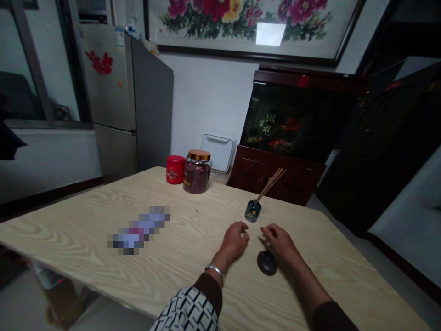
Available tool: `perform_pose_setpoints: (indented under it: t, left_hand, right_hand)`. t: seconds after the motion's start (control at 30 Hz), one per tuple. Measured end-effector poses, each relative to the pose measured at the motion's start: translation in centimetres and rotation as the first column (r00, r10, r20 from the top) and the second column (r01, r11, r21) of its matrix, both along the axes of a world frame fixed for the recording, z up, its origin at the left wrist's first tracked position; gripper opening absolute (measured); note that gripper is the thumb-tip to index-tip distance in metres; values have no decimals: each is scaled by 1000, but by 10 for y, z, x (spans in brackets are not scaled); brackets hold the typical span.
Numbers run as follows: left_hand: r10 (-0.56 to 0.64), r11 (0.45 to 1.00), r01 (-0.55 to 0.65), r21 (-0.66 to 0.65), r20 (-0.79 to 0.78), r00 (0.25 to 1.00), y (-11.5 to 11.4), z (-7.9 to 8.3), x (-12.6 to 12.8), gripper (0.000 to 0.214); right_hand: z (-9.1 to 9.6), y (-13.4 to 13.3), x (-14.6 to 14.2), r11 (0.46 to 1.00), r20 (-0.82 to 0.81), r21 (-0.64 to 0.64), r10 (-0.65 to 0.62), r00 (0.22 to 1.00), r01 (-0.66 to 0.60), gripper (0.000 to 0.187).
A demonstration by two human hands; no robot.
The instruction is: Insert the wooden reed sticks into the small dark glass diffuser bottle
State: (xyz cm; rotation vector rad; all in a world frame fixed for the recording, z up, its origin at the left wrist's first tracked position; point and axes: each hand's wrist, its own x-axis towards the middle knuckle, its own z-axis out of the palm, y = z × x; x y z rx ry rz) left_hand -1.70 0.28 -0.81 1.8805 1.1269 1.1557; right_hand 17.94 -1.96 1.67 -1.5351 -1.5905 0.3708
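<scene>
My left hand (236, 240) is held low over the wooden table, its thumb and fingers bent but apart, with nothing visible between them. Facing it, my right hand (279, 240) has loosely curled fingers and also shows nothing held. A dark brown round object (267, 263), like a small lid with a raised middle, lies just below my right hand; I cannot tell whether they touch. Just beyond both hands stands a dark blue glass reed diffuser (252, 211) with several thin sticks (270, 185) leaning to the right.
On the table (179, 262), a blurred-out, pixelated item (141, 231) lies to the left. At the far edge stand a red canister (175, 170) and a glass jar (196, 177) of dark dried petals with a copper-coloured lid. Behind are a fridge (151, 101) and an aquarium (285, 122).
</scene>
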Motion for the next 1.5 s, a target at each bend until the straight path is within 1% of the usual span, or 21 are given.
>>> perform_pose_setpoints:
  t: [0.07,0.1,0.17,0.2,0.23,0.27,0.3,0.33,0.4,0.43,0.5,0.57,0.6,0.67,0.73,0.8,0.9,1.07,1.17,1.27,1.5]
  left_hand:
    - [-26,999,30,-45,85,996,-10,9,0,27]
    - [-62,994,74,-78,146,987,-17,17,-1,30]
    - [-174,964,224,-145,296,939,-32,40,-4,44]
    - [-240,933,320,-166,376,895,-41,56,-7,56]
    - [-309,889,425,-173,459,833,-50,73,-10,68]
    - [-358,852,502,-145,538,763,-59,93,-13,77]
    - [-405,818,567,-97,603,688,-68,113,-17,84]
    - [-443,792,610,-32,657,610,-77,135,-21,89]
    - [-520,741,665,99,711,473,-92,176,-30,92]
    - [-553,718,679,154,719,421,-98,195,-34,92]
    - [-599,687,685,242,723,346,-108,228,-41,91]
    - [-622,670,679,302,727,291,-116,253,-46,88]
    - [-624,667,673,320,733,270,-118,262,-48,87]
    - [-622,664,661,348,749,230,-121,273,-51,84]
    - [-631,653,656,378,751,195,-121,275,-52,83]
    - [-651,631,666,399,739,174,-120,267,-50,86]
    - [-647,612,695,378,745,164,-114,241,-46,92]
    - [-546,633,707,315,829,120,-100,188,-41,96]
    - [-507,632,725,275,853,118,-92,169,-41,97]
    - [-500,621,743,249,856,131,-86,162,-40,97]
    - [-493,609,756,241,861,124,-80,161,-37,93]
  right_hand:
    - [11,-29,-1,999,-46,-30,35,998,-36,34]
    - [20,-41,-3,997,-84,-34,59,995,-62,32]
    - [45,-64,-9,990,-239,-35,125,963,-138,29]
    - [60,-74,-13,981,-333,-39,165,928,-188,32]
    - [77,-84,-17,970,-426,-35,205,881,-242,39]
    - [95,-93,-21,956,-504,-5,252,826,-294,48]
    - [114,-101,-26,942,-563,52,302,769,-332,57]
    - [133,-109,-30,922,-603,110,359,712,-372,65]
    - [170,-123,-38,877,-636,221,462,618,-428,74]
    - [187,-129,-41,854,-634,273,506,585,-443,75]
    - [217,-138,-44,814,-609,367,576,545,-450,76]
    - [241,-145,-46,776,-575,446,631,522,-446,77]
    - [251,-148,-45,758,-559,477,652,512,-445,77]
    - [262,-151,-44,734,-537,517,679,501,-441,77]
    - [263,-153,-43,737,-534,524,674,510,-427,77]
    - [253,-152,-42,753,-557,511,658,507,-414,77]
    - [225,-147,-42,759,-623,494,649,437,-424,78]
    - [174,-131,-38,753,-709,505,640,296,-421,77]
    - [155,-121,-34,740,-737,522,642,212,-424,75]
    - [147,-113,-32,731,-747,532,643,171,-428,74]
    - [148,-109,-32,733,-761,526,632,145,-431,74]
